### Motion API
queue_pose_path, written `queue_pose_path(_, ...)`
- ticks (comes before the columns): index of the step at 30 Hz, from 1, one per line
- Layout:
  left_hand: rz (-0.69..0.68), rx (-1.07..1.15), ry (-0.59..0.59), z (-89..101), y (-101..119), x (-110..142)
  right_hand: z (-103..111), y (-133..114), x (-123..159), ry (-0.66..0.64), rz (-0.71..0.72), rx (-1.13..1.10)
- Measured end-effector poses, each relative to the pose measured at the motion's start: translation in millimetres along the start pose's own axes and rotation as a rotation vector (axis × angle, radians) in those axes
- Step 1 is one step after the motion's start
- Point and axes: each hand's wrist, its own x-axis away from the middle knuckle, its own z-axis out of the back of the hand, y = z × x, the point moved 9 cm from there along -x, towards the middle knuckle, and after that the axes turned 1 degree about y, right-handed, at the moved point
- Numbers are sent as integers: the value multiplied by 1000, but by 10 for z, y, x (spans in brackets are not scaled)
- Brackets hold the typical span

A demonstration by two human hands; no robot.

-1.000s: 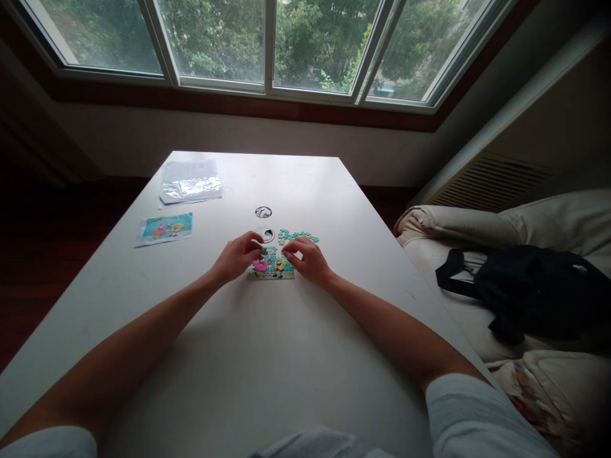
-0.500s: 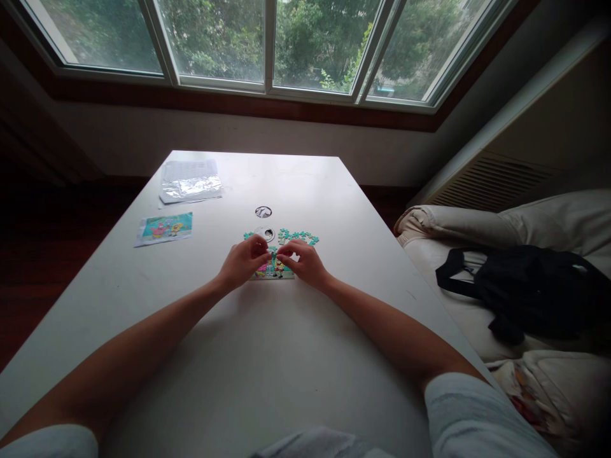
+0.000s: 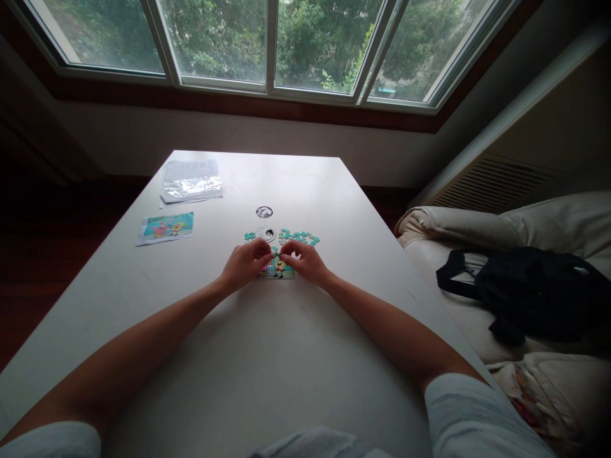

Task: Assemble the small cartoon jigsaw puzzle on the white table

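Observation:
A partly assembled jigsaw puzzle (image 3: 279,272) with a cartoon picture lies on the white table, its upper part covered by my fingers. My left hand (image 3: 245,262) is closed in a pinch over its left side. From the right, my right hand (image 3: 305,259) pinches too, its fingertips almost meeting the left ones. Between them shows a small teal puzzle piece (image 3: 275,254), partly hidden. Loose teal puzzle pieces (image 3: 300,237) lie just beyond my right hand, and a few more loose pieces (image 3: 249,236) lie beyond the left.
On the white table (image 3: 267,356) are two round items, a ring-like disc (image 3: 265,234) and a darker disc (image 3: 264,212). A cartoon picture sheet (image 3: 166,228) and a clear plastic packet (image 3: 191,181) lie at the left. A black bag (image 3: 534,292) rests on the pale sofa to the right.
My left hand has moved right across the puzzle, uncovering loose pieces behind it. My right hand has shifted slightly left, then stayed nearly still. The fingertips have come together above the puzzle.

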Motion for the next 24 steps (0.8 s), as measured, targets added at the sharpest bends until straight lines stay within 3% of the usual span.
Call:
queue_pose_path(6, -159, -346, -53, -78, 100, 32, 140, 205, -73, 94, -32, 65)
queue_pose_path(12, -340, -462, -122, -215, 193, 87, 128, 262, -85, 72, -4, 113)
queue_pose_path(24, -370, -484, -158, -271, 173, 83, -2, 133, -59, 26, 111, 277)
